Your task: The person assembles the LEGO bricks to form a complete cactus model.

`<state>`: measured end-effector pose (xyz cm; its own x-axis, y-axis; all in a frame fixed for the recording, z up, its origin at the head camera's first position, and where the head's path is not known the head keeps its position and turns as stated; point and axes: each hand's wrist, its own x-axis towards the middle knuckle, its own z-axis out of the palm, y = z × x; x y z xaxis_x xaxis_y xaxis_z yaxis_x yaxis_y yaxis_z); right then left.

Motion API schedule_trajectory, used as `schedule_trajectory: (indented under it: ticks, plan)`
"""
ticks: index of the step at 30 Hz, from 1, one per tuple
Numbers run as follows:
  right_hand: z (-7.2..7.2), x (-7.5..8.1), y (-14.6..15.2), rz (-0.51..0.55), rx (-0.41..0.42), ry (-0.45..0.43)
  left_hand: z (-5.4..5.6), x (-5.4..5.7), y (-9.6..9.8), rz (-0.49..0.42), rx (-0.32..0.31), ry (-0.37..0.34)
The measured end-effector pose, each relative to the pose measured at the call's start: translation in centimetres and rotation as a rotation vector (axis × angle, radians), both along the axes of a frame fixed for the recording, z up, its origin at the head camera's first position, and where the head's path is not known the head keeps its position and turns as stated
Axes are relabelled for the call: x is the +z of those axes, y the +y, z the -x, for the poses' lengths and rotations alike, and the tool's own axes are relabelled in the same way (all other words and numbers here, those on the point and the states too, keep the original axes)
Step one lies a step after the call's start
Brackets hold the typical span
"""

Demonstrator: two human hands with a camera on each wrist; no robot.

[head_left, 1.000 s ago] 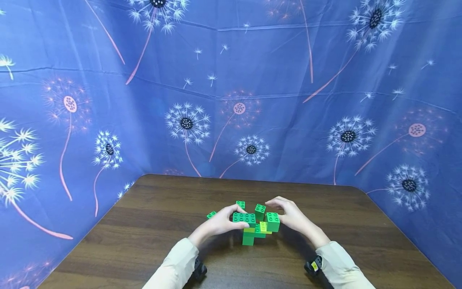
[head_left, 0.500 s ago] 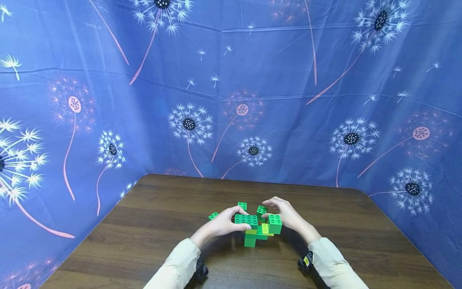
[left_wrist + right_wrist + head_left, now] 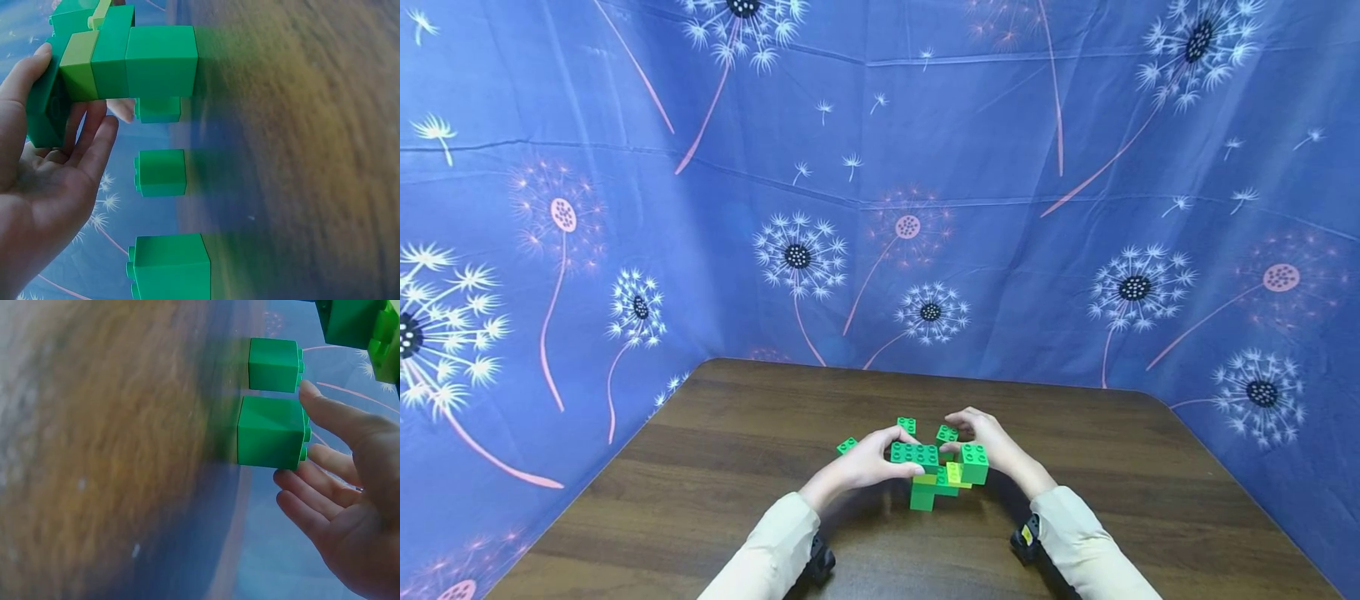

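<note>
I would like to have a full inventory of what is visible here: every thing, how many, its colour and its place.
Table: one, brown, in front of the person
Fabric backdrop: count unclear, blue with white and pink dandelions, behind and beside the table
Joined brick structure: one, green and yellow-green, near-centre of the table
Left loose brick: one, green, on the table
Middle loose brick: one, green, on the table
Right loose brick: one, green, on the table
Wrist devices: two, black, one per wrist
Sleeves: two, pale, one per arm
Left grip: one, bare hand, holding the joined brick structure
Right grip: one, bare hand, at the right loose brick; contact unclear
</note>
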<state>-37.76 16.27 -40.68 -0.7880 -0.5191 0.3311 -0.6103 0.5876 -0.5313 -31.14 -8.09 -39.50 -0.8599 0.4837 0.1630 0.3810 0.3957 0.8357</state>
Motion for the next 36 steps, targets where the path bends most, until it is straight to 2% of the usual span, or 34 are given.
schedule_trajectory:
  ticks: [4,15,18,27,31,36]
  plan:
    - [-0.1,0.0,0.1,-0.032,-0.020,-0.001,0.0,-0.1,0.3,-0.006,-0.005,0.002]
    - [-0.2,-0.1,0.8,-0.020,0.027,-0.049,-0.1,-0.1,0.6,-0.024,-0.015,-0.001]
    - [-0.2,-0.2,1.0,-0.022,0.049,-0.041,-0.1,-0.2,0.6,-0.021,-0.013,0.001]
    - [-0.3,-0.5,0.6,-0.037,0.040,-0.043,-0.4,-0.5,-0.1,-0.005,0.000,0.017]
    - [-0.2,-0.4,0.7,-0.060,0.039,-0.007,-0.4,-0.3,-0.2,-0.005,-0.004,0.000]
    - [-0.2,0.0,1.2,-0.109,0.001,-0.021,-0.2,-0.2,-0.1,-0.017,-0.016,-0.054]
